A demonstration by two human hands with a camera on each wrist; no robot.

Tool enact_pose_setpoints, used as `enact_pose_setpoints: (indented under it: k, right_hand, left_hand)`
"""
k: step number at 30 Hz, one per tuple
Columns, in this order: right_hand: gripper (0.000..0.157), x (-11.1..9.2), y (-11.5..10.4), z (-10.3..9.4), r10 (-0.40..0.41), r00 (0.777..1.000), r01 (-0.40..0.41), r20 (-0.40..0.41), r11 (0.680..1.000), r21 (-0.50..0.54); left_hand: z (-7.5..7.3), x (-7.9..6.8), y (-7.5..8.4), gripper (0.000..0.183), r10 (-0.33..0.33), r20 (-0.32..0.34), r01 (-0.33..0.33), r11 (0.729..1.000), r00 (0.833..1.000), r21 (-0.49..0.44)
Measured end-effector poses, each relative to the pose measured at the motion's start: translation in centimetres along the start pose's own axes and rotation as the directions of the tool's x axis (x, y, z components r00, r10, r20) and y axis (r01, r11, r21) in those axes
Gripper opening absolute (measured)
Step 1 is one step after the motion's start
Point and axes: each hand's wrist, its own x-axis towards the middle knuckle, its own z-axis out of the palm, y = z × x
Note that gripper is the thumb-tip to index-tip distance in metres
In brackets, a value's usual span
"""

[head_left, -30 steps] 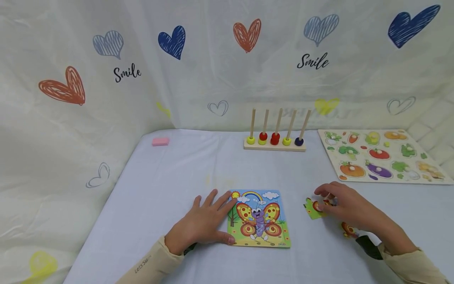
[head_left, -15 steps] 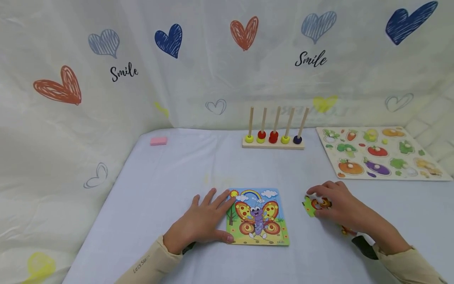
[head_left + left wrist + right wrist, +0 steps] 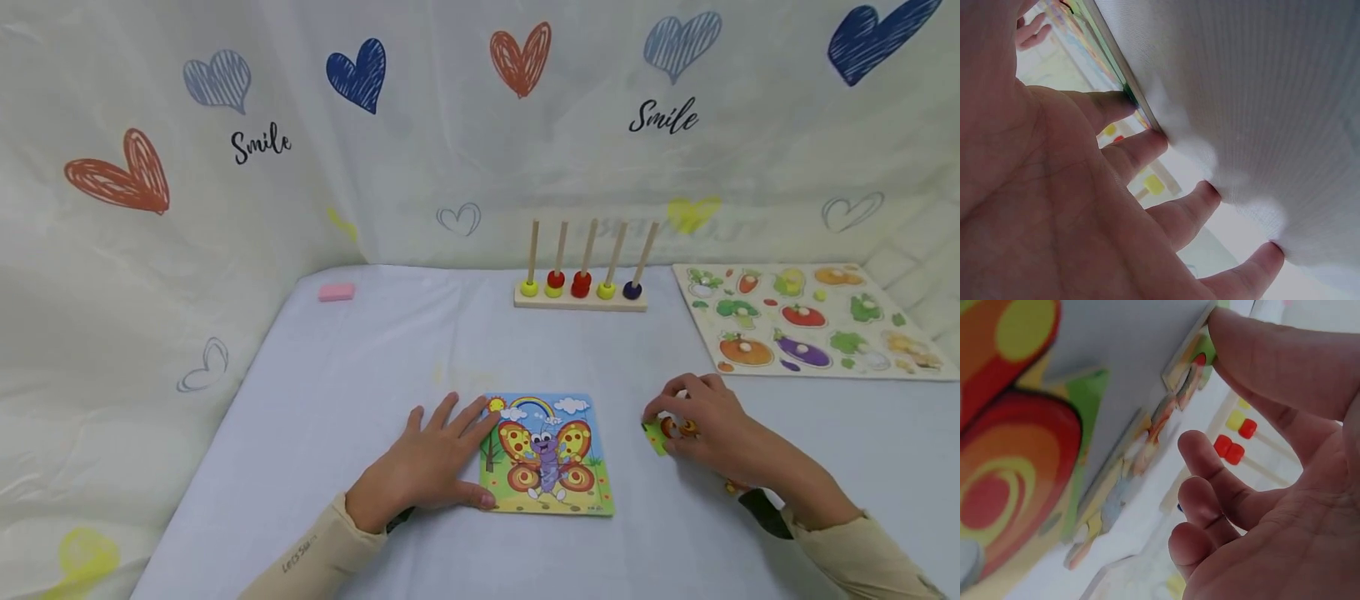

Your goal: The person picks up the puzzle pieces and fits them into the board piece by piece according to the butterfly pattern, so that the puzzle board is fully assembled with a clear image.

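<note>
A square butterfly jigsaw puzzle (image 3: 551, 492) lies on the white-covered table, its picture showing a rainbow, sun and purple body. My left hand (image 3: 427, 471) rests beside it with fingers spread, index fingertip and thumb over its left edge. In the left wrist view, the other fingertips (image 3: 1266, 250) press the cloth. To the right, my right hand (image 3: 712, 429) pinches a green-cornered puzzle piece (image 3: 655, 438) between thumb and index finger, covering much of it. The right wrist view shows the thumb (image 3: 1260, 356) at that piece's edge. Another butterfly piece (image 3: 1010, 481) lies under the right wrist.
A wooden bead stacker (image 3: 581, 305) with five-coloured-style pegs aside, holding red, yellow and dark beads, stands at the back. A vegetable peg board (image 3: 757, 308) lies at back right. A pink block (image 3: 336, 292) sits at back left, before a curtain (image 3: 405, 167) printed with hearts.
My right thumb and index finger have shifted left and closed around the green-cornered puzzle piece. My left hand stays in place on the puzzle's edge. The head view has tilted slightly.
</note>
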Motion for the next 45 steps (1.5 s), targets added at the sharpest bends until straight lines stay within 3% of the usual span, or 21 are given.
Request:
enact_pose_setpoints:
  k: [6, 14, 21, 29, 39, 45]
  right_hand:
    - [0.036, -0.1, -0.4, 0.3, -0.02, 0.999, 0.02, -0.029, 1.0, 0.014]
    - [0.032, -0.3, -0.7, 0.2, -0.023, 1.0, 0.022, 0.009, 0.994, 0.106]
    - [0.031, -0.5, -1.0, -0.2, -0.029, 0.999, 0.036, -0.045, 0.984, 0.172]
    - [0.023, 0.0, -1.8, -1.0, -0.017, 1.0, 0.013, 0.009, 0.96, 0.28]
    - [0.021, 1.2, -4.1, -0.8, -0.083, 0.996, 0.072, 0.015, 0.927, 0.367]
    - [0.019, 2.4, -5.4, -0.5, -0.166, 0.986, 0.151, 0.009, 0.916, 0.371]
  left_hand:
    - [-0.1, -0.1, 0.0, 0.107, -0.001, -0.001, 0.001, 1.0, 1.0, -0.012]
    - [-0.3, -0.3, 0.1, 0.106, 0.001, -0.009, -0.001, 1.0, 1.0, -0.014]
    - [-0.2, -0.2, 0.0, 0.106, 0.002, -0.008, -0.002, 1.0, 1.0, -0.02]
    - [-0.4, -0.3, 0.1, 0.106, -0.006, -0.002, 0.006, 1.0, 1.0, -0.015]
    - [-0.4, -0.3, 0.1, 0.109, -0.001, -0.022, 0.0, 0.999, 1.0, -0.042]
    - [-0.4, -0.4, 0.2, 0.096, 0.004, -0.03, -0.006, 0.998, 1.0, -0.065]
